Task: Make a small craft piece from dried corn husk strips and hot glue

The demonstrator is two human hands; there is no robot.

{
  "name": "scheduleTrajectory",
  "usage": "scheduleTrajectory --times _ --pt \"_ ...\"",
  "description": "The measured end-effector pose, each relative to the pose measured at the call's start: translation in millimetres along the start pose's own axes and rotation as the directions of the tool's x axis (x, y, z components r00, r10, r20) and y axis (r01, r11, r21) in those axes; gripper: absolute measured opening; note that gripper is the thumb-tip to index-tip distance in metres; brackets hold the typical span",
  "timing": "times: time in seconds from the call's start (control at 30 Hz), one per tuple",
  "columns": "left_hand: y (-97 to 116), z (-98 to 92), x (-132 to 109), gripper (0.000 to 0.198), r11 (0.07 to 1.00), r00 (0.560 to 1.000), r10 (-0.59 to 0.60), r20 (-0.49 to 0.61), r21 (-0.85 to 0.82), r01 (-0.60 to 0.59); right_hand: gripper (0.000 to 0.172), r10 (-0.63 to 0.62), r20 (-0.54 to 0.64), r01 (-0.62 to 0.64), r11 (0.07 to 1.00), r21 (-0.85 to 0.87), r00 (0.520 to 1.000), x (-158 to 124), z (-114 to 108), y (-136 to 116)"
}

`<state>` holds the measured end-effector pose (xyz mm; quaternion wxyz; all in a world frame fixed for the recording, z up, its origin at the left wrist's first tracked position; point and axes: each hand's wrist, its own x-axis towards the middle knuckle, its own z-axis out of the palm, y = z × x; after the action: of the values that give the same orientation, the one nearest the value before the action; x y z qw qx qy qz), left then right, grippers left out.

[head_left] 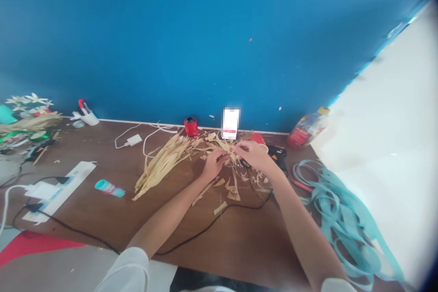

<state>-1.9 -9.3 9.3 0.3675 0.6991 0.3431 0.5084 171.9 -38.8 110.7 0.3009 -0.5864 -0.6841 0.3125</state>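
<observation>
Well, a brown wood-grain tabletop [212, 242] runs along a bright blue wall [205, 32], and a white surface [386, 100] fills the right side of the view. A long, straw-coloured bundle of dried plant strips [164, 164] lies at the middle of the table, with cut scraps spread around it and toward the near side. Along the far edge stand a small red cylinder [190, 126], a blurred white card [230, 123] and, further right, a plastic bottle [308, 127]. A black hot glue gun [277, 153] lies just beyond the right hand, and loose loops of teal ribbon [342, 219] are heaped at the table's right edge. On the left are a white power strip [59, 189], a teal tube [109, 188], a white charger [133, 140], a white pen cup [89, 118] and pale craft flowers [30, 102]. A black cable [212, 223] curves across the near part.

Over the scraps, the left hand [214, 164] and right hand [251, 155] nearly meet. Their fingers are closed in a tight pinch on a narrow pinched strip [231, 149], gripped from both sides, just in front of the blurred card.
</observation>
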Motion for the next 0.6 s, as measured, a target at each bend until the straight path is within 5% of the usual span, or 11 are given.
scheduleTrajectory --times 0.43,0.6 --pt "6.9 -0.4 0.6 0.022 0.999 0.999 0.032 0.039 0.032 -0.034 0.017 0.039 -0.007 -0.037 0.983 0.179 0.999 1.2 8.0 7.5" --pt "8.3 -0.2 1.9 0.026 1.0 0.997 0.013 0.07 -0.006 -0.013 0.024 0.026 -0.014 -0.021 0.953 0.302 1.0 6.7 8.3 14.2"
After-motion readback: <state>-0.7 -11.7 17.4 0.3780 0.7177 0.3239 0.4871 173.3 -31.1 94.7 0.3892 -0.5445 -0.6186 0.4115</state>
